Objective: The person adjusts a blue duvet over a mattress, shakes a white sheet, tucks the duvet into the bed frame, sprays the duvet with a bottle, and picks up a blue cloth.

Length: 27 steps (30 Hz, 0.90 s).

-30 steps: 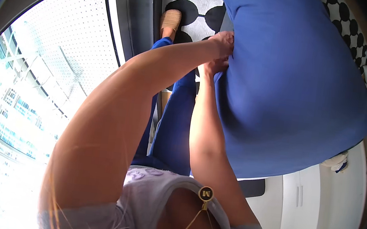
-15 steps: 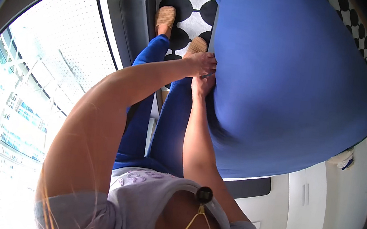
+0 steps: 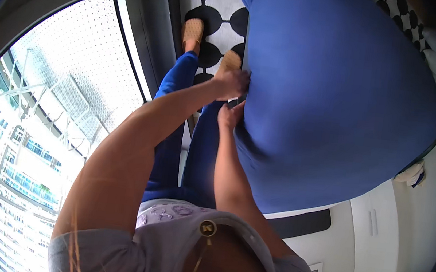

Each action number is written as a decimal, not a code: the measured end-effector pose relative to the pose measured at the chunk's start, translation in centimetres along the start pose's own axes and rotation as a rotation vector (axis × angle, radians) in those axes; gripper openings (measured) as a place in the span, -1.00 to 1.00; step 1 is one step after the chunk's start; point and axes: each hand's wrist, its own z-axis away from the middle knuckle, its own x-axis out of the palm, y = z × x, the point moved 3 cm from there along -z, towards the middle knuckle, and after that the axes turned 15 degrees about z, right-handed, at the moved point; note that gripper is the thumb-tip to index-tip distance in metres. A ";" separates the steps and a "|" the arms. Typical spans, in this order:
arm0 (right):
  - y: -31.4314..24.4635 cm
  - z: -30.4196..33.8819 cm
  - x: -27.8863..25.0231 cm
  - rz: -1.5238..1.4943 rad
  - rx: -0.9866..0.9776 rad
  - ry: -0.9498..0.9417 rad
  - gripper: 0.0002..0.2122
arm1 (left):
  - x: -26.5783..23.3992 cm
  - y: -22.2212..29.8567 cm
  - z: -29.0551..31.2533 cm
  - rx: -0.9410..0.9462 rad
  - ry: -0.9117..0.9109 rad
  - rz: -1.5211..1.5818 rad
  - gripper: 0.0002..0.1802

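A large blue bed sheet point(image 3: 335, 101) lies stretched smooth over a mattress to my right. At its near left edge, my left hand point(image 3: 232, 85) is closed with curled fingers on the fabric's side. Just below it, my right hand point(image 3: 229, 116) is also closed at the same edge, its thumb and fingers pressed together on a dark fold of cloth. The two hands are a little apart. Some fingertips are hidden against the mattress side, and shadow covers the fold between them.
A black-and-white patterned rug point(image 3: 225, 5) lies under my feet in tan slippers point(image 3: 192, 30). On the left is a bright glass door point(image 3: 95, 31) with a dark frame. White cabinets point(image 3: 373, 239) stand on the right beyond the bed. A crumpled pale cloth point(image 3: 410, 173) lies by the bed's edge.
My hands have moved apart; before, they were together at the sheet's edge. The right hand is now lower, and the whole view has shifted slightly.
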 end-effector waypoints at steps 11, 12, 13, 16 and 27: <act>-2.2 -5.0 -2.2 -0.050 -0.371 -0.322 -0.39 | 8.9 -2.2 -4.9 -0.514 0.051 0.060 -0.63; -1.3 -4.9 -2.2 -0.030 -0.369 -0.354 -0.40 | 7.4 -1.1 -4.0 -0.340 0.077 -0.019 -0.67; -0.9 -4.6 -2.5 0.010 -0.359 -0.381 -0.41 | 4.5 -0.2 -3.2 -0.284 0.044 -0.001 -0.69; -3.9 -1.3 -3.8 0.350 -0.337 -0.451 -0.44 | -4.0 1.8 0.8 -0.427 -0.171 0.242 -0.69; -18.7 -8.3 -38.6 0.035 0.015 0.531 -0.24 | -29.4 -8.0 20.8 -0.706 0.849 0.514 -0.64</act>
